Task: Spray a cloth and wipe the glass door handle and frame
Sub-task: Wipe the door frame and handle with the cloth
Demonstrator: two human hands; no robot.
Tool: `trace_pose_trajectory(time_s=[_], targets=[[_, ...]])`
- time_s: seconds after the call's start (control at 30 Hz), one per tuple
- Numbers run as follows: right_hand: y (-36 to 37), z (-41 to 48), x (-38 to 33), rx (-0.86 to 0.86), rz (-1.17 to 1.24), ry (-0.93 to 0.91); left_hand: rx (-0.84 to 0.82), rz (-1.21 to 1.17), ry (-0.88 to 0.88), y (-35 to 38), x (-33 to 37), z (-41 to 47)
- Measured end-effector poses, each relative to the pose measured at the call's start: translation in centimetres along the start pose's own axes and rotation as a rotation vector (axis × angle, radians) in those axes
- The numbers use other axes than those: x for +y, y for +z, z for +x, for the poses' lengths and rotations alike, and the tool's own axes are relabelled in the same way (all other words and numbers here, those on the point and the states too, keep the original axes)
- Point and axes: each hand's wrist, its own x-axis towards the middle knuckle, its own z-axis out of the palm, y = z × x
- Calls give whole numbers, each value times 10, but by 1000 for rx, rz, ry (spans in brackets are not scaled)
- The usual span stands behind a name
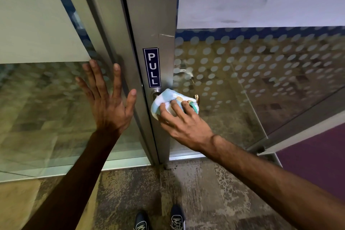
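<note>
Right hand (183, 125), cloth (169, 100) seemingly over handle (156, 93).

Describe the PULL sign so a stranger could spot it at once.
Find the vertical metal door frame running down the middle, between the two glass panes. The PULL sign is stuck on it, just above the cloth that the right hand presses on the handle. It is a narrow dark blue strip with white letters stacked vertically.

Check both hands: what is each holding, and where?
Right hand presses a cloth, fingers over its bunched middle, against the handle. Left hand holds nothing, open against the frame.
</note>
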Motion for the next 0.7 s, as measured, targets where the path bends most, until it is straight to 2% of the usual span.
trace_pose_trajectory(time_s=[0.2,0.7], targets=[[4,-21,24,36,-10,-130,19,22,-1,5,0,1],[27,-55,65,129,16,-152,11,36,7,-10,2,-1]])
